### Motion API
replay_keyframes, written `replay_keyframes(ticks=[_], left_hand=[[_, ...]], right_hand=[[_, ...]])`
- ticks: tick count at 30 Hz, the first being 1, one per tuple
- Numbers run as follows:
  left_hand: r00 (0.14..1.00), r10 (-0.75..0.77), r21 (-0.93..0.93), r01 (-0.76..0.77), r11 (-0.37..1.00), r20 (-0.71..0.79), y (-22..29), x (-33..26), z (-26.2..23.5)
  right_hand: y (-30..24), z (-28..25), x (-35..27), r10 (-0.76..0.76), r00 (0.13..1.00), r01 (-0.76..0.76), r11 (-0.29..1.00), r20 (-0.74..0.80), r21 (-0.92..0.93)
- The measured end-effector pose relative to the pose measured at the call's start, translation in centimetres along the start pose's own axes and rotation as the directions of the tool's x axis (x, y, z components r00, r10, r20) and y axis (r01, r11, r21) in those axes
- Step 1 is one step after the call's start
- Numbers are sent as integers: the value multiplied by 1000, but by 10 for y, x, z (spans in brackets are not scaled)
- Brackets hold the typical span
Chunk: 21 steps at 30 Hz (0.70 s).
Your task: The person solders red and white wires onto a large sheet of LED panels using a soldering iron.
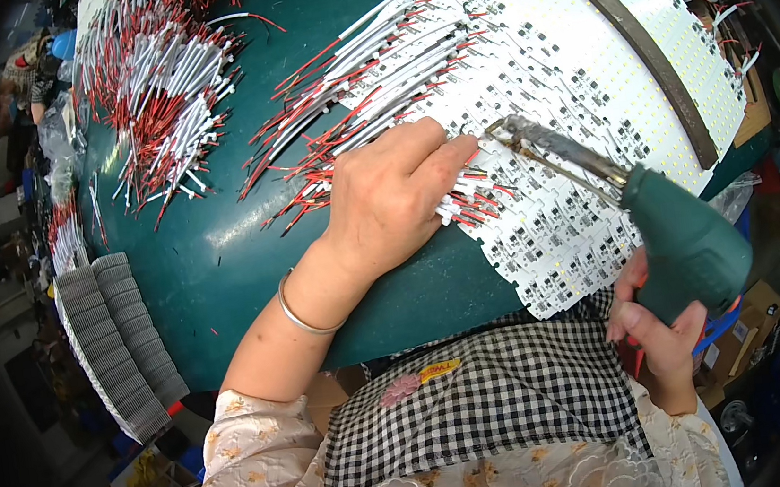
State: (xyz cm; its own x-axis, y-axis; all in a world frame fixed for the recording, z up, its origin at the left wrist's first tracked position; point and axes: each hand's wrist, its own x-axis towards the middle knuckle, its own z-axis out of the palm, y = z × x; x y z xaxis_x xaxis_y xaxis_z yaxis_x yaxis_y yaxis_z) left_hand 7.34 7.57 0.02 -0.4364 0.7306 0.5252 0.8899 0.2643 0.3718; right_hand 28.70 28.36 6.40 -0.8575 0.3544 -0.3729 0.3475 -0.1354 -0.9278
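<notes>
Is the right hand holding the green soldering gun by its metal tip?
No, the right hand grips the green handle of the soldering gun, far from its metal tip.

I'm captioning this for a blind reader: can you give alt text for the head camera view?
Seen from above, a person's right hand holds a green soldering gun with its tip on white LED circuit boards, while the left hand presses red-and-white wire leads against the boards. All lie on a dark green table, with another wire pile further off.
</notes>
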Motion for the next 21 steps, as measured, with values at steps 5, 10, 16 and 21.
replay_keyframes(ticks=[5, 10, 16, 21], left_hand=[[1000, 11, -5, -11, 1000, 3, 0, 1, -1], [998, -27, -37, 29, 999, 48, 4, 5, -7], [998, 26, 68, -22, 997, -51, 8, 22, -27], [983, -121, -17, 120, 993, -137, 5, 20, -10]], right_hand=[[-12, 3, 10, -97, 988, 116, 981, -122, 156], [-16, -6, 13, -101, 992, 118, 966, -81, 232], [-19, -8, 18, -144, 985, 165, 955, -99, 249], [-19, -11, 19, -146, 987, 160, 953, -74, 257]])
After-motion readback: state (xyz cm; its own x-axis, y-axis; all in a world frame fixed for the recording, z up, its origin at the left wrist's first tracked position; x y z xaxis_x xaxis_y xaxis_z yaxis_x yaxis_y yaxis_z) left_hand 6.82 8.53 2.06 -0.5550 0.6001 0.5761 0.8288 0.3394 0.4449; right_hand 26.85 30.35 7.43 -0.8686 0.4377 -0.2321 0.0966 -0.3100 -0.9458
